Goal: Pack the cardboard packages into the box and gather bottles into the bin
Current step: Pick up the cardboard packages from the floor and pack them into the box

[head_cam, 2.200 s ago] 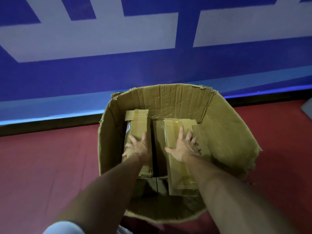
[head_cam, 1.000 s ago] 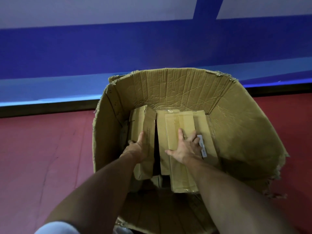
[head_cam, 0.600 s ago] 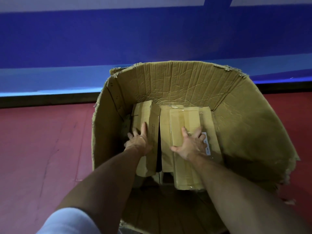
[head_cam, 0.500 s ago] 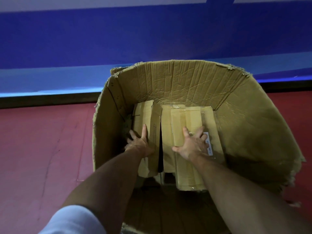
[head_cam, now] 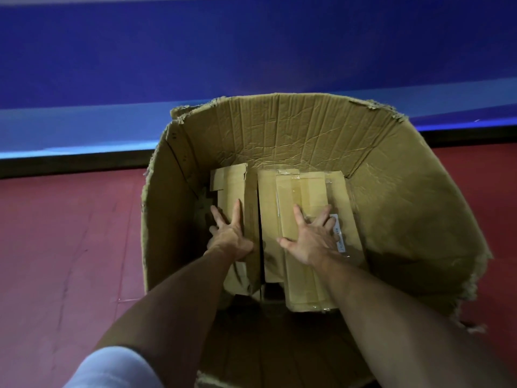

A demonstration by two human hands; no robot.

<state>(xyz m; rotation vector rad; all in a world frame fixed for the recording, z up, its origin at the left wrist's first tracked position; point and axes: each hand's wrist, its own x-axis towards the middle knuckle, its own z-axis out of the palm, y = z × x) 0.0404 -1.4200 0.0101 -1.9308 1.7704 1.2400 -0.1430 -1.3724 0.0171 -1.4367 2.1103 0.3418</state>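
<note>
A big worn cardboard box (head_cam: 302, 127) with torn rims stands open on the red floor. Inside lie long cardboard packages side by side. My left hand (head_cam: 230, 236) presses flat with spread fingers on the left package (head_cam: 232, 186). My right hand (head_cam: 312, 239) lies flat, fingers spread, on the taped package (head_cam: 302, 191), which sits atop another package (head_cam: 267, 197) with a white label (head_cam: 340, 236) at its right edge. A dark gap runs between the left and right packages. No bottles or bin are in view.
The red floor (head_cam: 70, 247) surrounds the box. A blue wall (head_cam: 195, 51) with a black base strip (head_cam: 70, 163) runs just behind the box. The box's right wall (head_cam: 414, 219) bulges outward and its rim is ragged.
Both hands have stayed flat on the packages, pushing them down and toward the back wall. The packages now lie lower and closer together; my view has moved nearer over the box.
</note>
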